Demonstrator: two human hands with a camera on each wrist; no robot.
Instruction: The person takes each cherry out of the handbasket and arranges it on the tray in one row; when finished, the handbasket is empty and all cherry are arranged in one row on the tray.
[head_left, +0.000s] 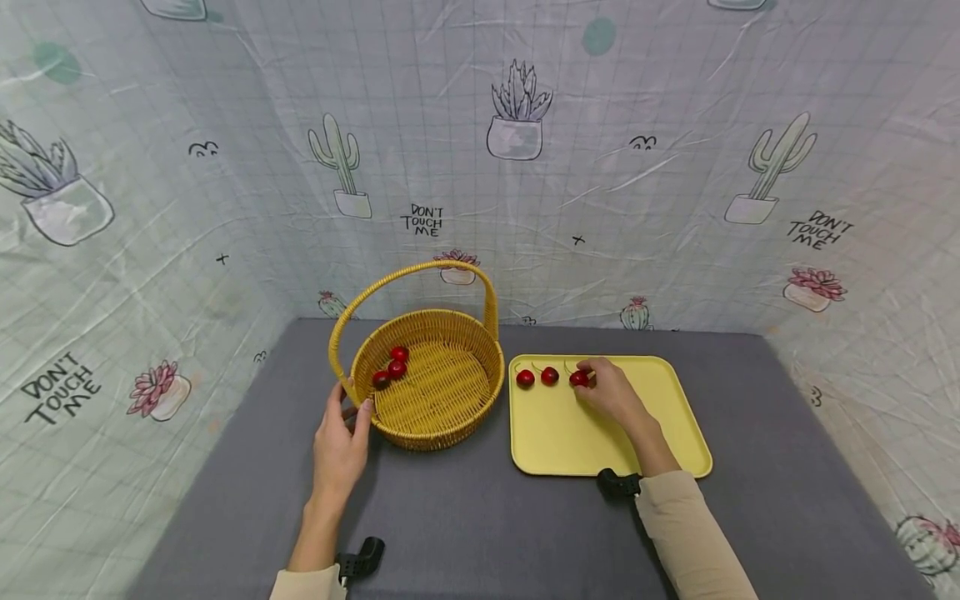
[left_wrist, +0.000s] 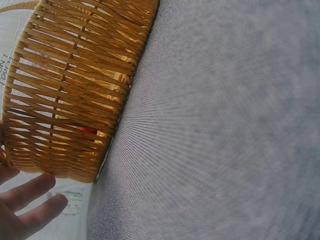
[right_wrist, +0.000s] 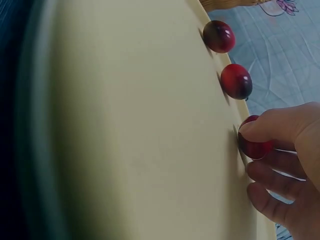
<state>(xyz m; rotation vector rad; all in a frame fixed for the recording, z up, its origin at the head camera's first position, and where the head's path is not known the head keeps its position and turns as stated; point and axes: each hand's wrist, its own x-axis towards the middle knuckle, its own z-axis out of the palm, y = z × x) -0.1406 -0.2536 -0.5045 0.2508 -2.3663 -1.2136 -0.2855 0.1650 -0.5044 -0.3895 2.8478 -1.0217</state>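
My right hand [head_left: 611, 392] pinches a dark red cherry [right_wrist: 256, 145] between thumb and fingers at the far side of the yellow tray [head_left: 570, 433]. Two more cherries lie in a row to its left, a middle one [head_left: 550, 376] and an outer one [head_left: 525, 378], with thin stems showing. On the other side, my left hand [head_left: 341, 446] holds the rim of a yellow wicker basket [head_left: 435, 436] near the handle's left foot, thumb over the edge. Its lower fingers [left_wrist: 42, 212] spread loosely beside the weave. Inside the basket, three cherries [head_left: 397, 369] sit against the left wall.
The basket's tall arched handle [head_left: 405, 271] rises over its bowl. Both objects stand on a grey tabletop [head_left: 465, 525], with the tray just right of the basket. A printed cloth [head_left: 585, 208] with cactus drawings hangs behind and along both sides.
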